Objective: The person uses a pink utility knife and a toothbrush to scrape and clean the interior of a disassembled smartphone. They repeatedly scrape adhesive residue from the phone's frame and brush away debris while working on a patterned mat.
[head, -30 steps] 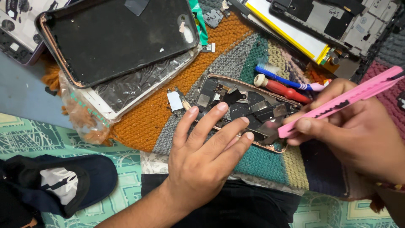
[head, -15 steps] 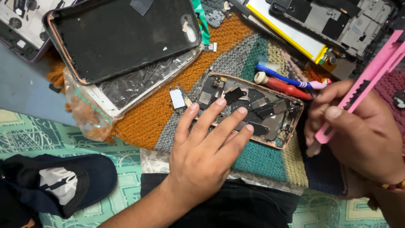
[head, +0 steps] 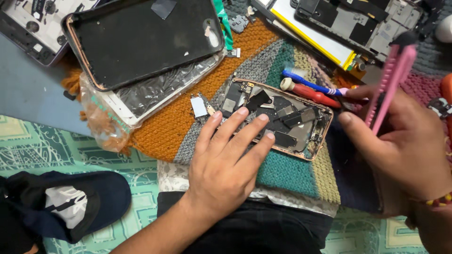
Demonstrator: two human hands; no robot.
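Left hand: the left hand (head: 230, 162) lies flat, fingers spread, pressing on the opened phone chassis with a copper-coloured rim and bare dark innards (head: 278, 117); it has stayed there throughout.
Right hand: the right hand (head: 405, 141) is closed around a pink plastic utility knife (head: 391, 89), which now stands nearly upright; a second ago it lay low, its tip at the chassis edge.
What changed: the knife has swung up and away, so nothing is working inside the phone at this instant.
Chassis: on the knitted mat of orange, grey and teal wool (head: 188, 117), just ahead of the person's lap.
Beside it: a red-handled screwdriver (head: 308, 92) and a blue-handled tool (head: 310, 84) touching the chassis' far edge.
Farther off: a black phone back shell (head: 141, 40) resting on a screen in clear plastic wrap (head: 155, 91).
Near left: a dark cap (head: 70, 204).
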